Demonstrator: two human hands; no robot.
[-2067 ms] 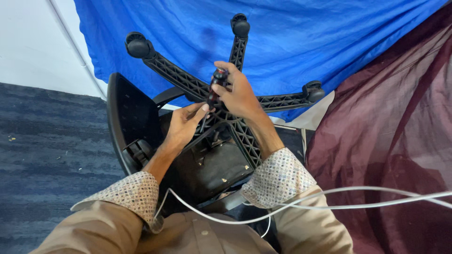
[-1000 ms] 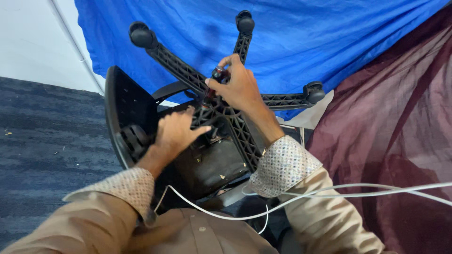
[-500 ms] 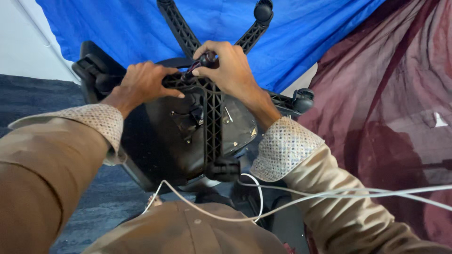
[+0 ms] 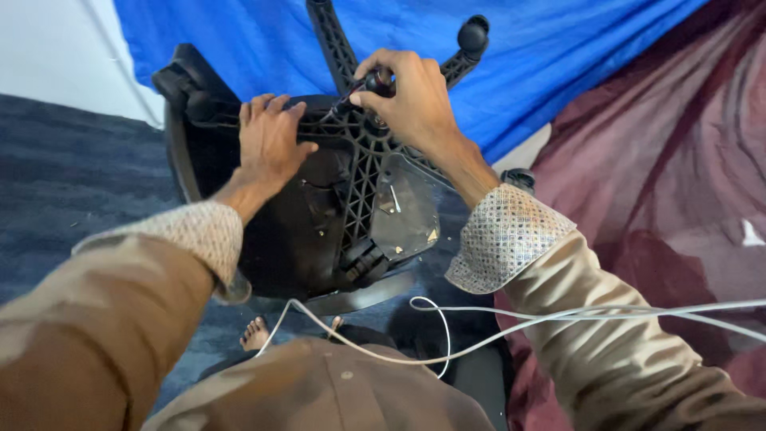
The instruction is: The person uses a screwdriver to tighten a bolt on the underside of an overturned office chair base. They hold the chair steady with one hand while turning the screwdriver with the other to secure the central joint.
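Since half a second ago the view has swung a little right and the upturned chair now fills the upper centre of the frame, with the left hand (image 4: pixel 270 144) moved in from the seat's edge to lie flat near the hub. The office chair (image 4: pixel 319 231), black and lying upside down on the dark blue carpet (image 4: pixel 72 183), looks heavy and awkward, its bulk stiff plastic and metal; the ribbed star base (image 4: pixel 363 172) gives firm, non-slip holds along its spokes, and the seat rim is the other sound place to grip. The left hand rests open, palm down, fingers spread on the underside of the seat, clasping nothing. The right hand (image 4: pixel 411 100) is curled about the hub at upper centre, thumb and fingers pinched round a small dark part (image 4: pixel 375 80) there; what exactly it is cannot be told. A castor (image 4: pixel 474 33) sticks up at the top. Behind hangs a blue sheet (image 4: pixel 558 56), and a maroon cloth (image 4: pixel 662 183) fills the right side. A white cable (image 4: pixel 511 323) loops across the lap at the bottom and could snag the arms, and a bare foot (image 4: pixel 255 335) lies just under the seat
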